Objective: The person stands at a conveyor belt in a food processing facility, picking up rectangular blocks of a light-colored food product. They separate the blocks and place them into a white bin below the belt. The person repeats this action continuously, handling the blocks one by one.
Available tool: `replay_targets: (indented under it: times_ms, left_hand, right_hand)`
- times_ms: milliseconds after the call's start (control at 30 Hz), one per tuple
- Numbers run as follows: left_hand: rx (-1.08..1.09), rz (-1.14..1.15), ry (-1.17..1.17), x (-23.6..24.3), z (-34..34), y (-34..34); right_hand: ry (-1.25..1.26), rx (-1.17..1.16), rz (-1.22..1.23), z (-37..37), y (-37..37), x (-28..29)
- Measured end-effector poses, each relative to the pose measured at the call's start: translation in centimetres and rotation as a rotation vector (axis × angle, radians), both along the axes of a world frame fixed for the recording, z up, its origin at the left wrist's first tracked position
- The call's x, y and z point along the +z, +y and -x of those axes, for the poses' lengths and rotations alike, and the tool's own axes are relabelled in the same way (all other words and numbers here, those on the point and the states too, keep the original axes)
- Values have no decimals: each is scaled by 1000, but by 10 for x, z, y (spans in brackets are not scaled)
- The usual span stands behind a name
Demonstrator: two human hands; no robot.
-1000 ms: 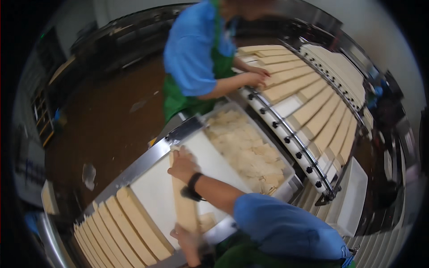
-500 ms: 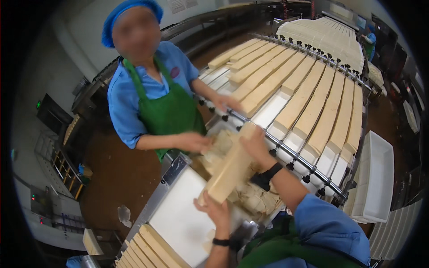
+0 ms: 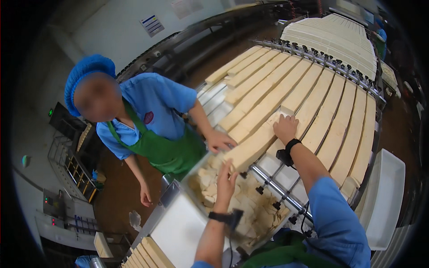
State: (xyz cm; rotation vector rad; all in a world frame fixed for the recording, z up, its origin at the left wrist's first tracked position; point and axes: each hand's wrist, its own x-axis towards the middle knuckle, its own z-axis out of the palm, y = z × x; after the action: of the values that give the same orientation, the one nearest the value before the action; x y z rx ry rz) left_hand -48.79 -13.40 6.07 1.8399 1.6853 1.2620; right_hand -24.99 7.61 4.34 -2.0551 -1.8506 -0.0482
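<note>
A long pale-yellow block (image 3: 252, 151) lies at the near end of the conveyor, its front end jutting over the metal bar. My left hand (image 3: 225, 185) is at that front end, fingers stretched out and open. Further along, my right hand (image 3: 286, 128) is closed with fingers curled over the block's right side; its fingertips are partly hidden. Below my left hand stands a bin (image 3: 193, 181) of pale broken pieces (image 3: 241, 214). A co-worker's hand (image 3: 220, 141) rests near the left side of the block.
Several long pale blocks (image 3: 321, 134) lie in rows on the slatted conveyor. A metal bar with black knobs (image 3: 277, 185) crosses its near end. At left are a white work surface (image 3: 178, 232) and stacked strips (image 3: 147, 254). White tubs (image 3: 389, 196) stand at right.
The block that was held between my hands over the bin is no longer there. My hands have moved up to the conveyor's end. The co-worker has leaned left and lowered one arm.
</note>
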Motion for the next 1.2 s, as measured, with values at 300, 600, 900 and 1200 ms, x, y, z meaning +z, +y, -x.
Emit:
replay_targets:
  times_ms: [300, 600, 900, 1200]
  left_hand:
    - [126, 245, -239, -3, -33, 41]
    - [262, 49, -50, -30, 32, -61]
    - [584, 104, -94, -86, 122, -253]
    - [1302, 180, 47, -115, 169, -461]
  right_hand:
    - [347, 868, -115, 84, -69, 18]
    - [199, 856, -173, 124, -91, -18]
    - [14, 753, -303, 129, -111, -11]
    - [-117, 402, -60, 174, -147, 4]
